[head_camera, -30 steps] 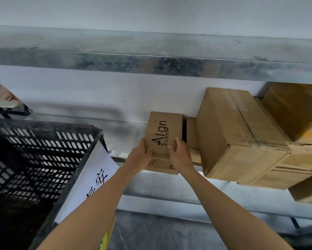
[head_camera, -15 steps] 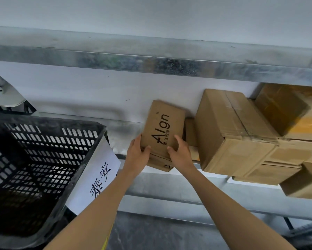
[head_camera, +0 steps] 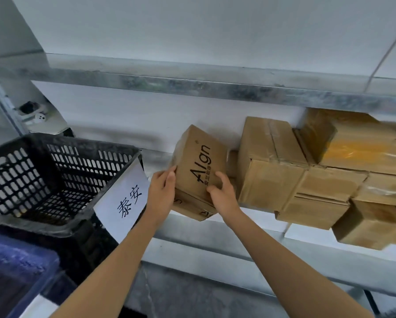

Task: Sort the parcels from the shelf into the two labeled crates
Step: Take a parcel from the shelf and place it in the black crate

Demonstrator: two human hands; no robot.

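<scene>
Above the shelf edge [head_camera: 249, 215], both hands (left [head_camera: 161, 193], right [head_camera: 223, 195]) grip the tilted parcel [head_camera: 198, 166], long axis leaning up-right.

The only camera is sitting on the person's head and is looking forward and a little downward, facing the shelf [head_camera: 249, 249] and the wall behind. It is standing near: the parcel [head_camera: 197, 164] is filling the centre, the crate [head_camera: 32, 223] the left.
</scene>
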